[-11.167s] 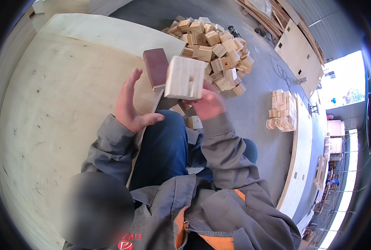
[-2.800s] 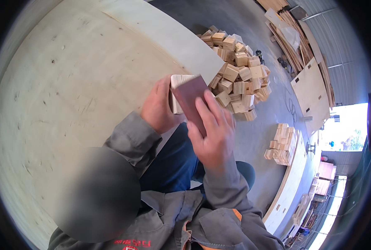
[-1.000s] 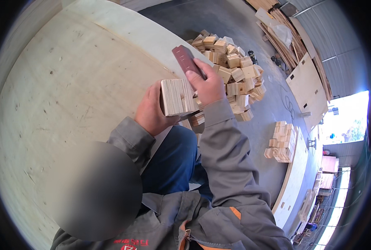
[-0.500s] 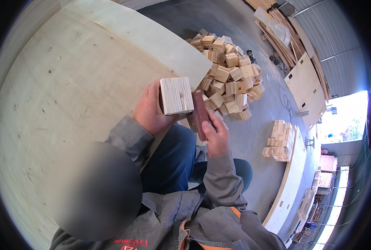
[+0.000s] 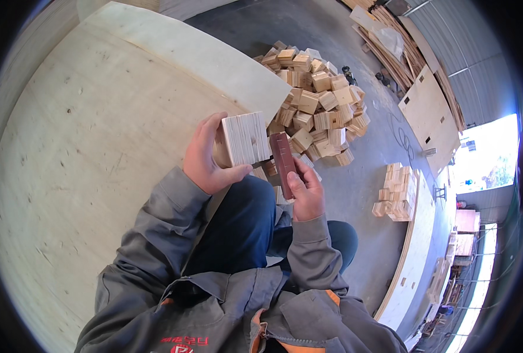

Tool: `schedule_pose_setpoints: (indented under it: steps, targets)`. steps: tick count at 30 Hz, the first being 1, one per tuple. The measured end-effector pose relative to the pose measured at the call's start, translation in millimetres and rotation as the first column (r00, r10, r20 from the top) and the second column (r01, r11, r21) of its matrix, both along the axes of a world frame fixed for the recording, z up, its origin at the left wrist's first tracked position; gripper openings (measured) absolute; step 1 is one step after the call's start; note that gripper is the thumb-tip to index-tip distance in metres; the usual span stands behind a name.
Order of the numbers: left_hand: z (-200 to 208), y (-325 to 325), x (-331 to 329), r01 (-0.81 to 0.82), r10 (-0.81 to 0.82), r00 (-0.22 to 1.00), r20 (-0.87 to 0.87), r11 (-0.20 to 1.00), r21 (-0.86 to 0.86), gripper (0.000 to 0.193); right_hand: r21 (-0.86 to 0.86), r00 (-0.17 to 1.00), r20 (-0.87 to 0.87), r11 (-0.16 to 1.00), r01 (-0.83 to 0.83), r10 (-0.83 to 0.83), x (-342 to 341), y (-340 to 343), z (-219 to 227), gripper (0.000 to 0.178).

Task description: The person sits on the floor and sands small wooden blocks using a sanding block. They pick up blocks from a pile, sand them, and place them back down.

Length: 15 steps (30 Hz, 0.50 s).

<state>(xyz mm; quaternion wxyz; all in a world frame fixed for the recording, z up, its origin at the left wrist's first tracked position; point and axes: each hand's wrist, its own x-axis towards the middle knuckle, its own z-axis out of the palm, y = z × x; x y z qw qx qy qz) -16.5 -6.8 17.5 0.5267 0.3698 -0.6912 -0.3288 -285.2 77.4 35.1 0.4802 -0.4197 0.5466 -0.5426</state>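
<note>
My left hand [image 5: 202, 159] grips a squarish block of layered plywood [image 5: 246, 138] from its left side. The fingers are behind the block and the thumb lies along its lower edge. In my right hand [image 5: 307, 191] is a reddish-brown bar, apparently a sanding block [image 5: 282, 156], pinched by its lower end and standing nearly upright. The bar is just right of the plywood block's layered face; whether they touch I cannot tell. Both hands are above my bent knee [image 5: 244, 203].
A large pale plywood sheet [image 5: 97, 147] spreads along my left. Ahead on the grey floor [image 5: 379, 129] lies a heap of similar blocks [image 5: 320, 100]. Stacked blocks [image 5: 396, 194] stand on the right by a long board [image 5: 411, 265]. Boards [image 5: 429, 112] lean against the far wall.
The plywood block has tilted and shifted slightly left, showing more of its left side. My left thumb now shows along its lower edge. The sanding block has turned its broad face more into view.
</note>
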Motion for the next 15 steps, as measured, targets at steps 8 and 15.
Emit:
schedule_pose_setpoints:
  steps: [8,15]
  targets:
    - [5.1,-4.8,-6.5,-0.288,0.356,0.913,0.199,0.908,-0.303,0.103,-0.001,0.999,0.009,0.999,0.039,-0.039,5.3,-0.8,11.4,0.051]
    - [2.0,2.9,-11.7,-0.198,0.221,0.964,0.146,0.967,-0.158,0.109,-0.118,0.994,-0.100,0.992,0.040,-0.052,21.9,4.7,29.6,0.056]
